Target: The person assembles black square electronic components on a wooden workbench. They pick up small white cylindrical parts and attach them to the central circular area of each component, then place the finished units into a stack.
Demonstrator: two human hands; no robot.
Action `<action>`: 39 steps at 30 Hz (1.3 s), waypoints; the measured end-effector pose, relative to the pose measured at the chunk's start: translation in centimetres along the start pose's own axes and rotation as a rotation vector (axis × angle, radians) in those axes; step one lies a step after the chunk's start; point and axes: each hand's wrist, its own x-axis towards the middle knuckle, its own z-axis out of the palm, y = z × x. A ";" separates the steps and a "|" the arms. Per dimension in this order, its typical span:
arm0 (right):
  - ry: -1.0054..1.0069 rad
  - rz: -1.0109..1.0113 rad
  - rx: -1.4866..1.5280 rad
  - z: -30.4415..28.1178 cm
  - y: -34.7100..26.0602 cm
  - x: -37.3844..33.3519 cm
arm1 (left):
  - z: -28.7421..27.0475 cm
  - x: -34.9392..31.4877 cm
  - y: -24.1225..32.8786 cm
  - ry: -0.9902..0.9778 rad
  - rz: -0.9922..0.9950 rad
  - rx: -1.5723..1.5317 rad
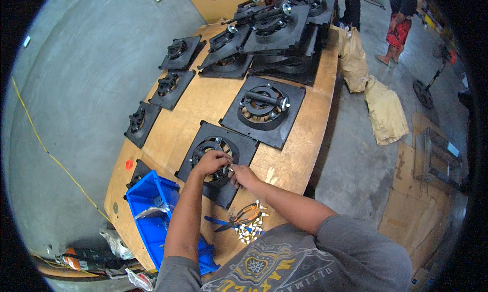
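Head camera: the left one of a side-by-side pair worn on the person's head, looking down past the grey shirt (368, 246).
Counter (197, 106): viewed from above its near end, stretching away toward the top of the picture.
Both hands: left hand (211, 163) and right hand (244, 176) near the middle, nearer than the counter's far end.
Floor (356, 155): taken in on the right, beyond the counter.
Lens: wide fisheye, bowing the counter's right edge, with dark corners.
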 end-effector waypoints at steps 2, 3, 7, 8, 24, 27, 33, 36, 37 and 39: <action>0.169 -0.275 -0.336 0.2 -0.5 -1.7 | 0.1 0.1 -0.3 -0.006 0.003 -0.025; 0.250 -0.414 -0.505 0.3 -0.6 -2.2 | 0.1 0.0 -0.5 -0.005 0.004 -0.039; 0.194 -0.275 -0.375 0.4 -0.1 -0.3 | -0.1 0.3 -0.6 0.013 0.017 -0.022; 0.095 -0.107 -0.173 0.2 -0.3 0.1 | -0.1 0.5 -0.7 0.004 0.004 -0.005; 0.422 -0.630 -0.700 0.6 0.9 -1.6 | 0.1 0.0 -0.9 0.007 0.034 -0.034; 0.593 -0.966 -0.985 0.5 1.6 -0.8 | 0.3 -0.2 -0.3 0.020 0.016 -0.040; -0.173 0.155 0.550 0.0 0.9 0.6 | 0.4 0.2 -1.0 0.064 0.082 -0.036; -0.005 0.122 0.287 -0.2 0.4 -0.7 | 0.4 -0.1 -0.7 0.051 0.075 -0.037; 0.137 -0.091 -0.025 -0.3 0.6 -1.0 | 0.5 -0.3 -0.5 0.055 0.042 -0.032; 0.410 -0.521 -0.654 -0.1 0.5 -2.3 | 0.6 -0.8 0.1 0.066 -0.021 -0.020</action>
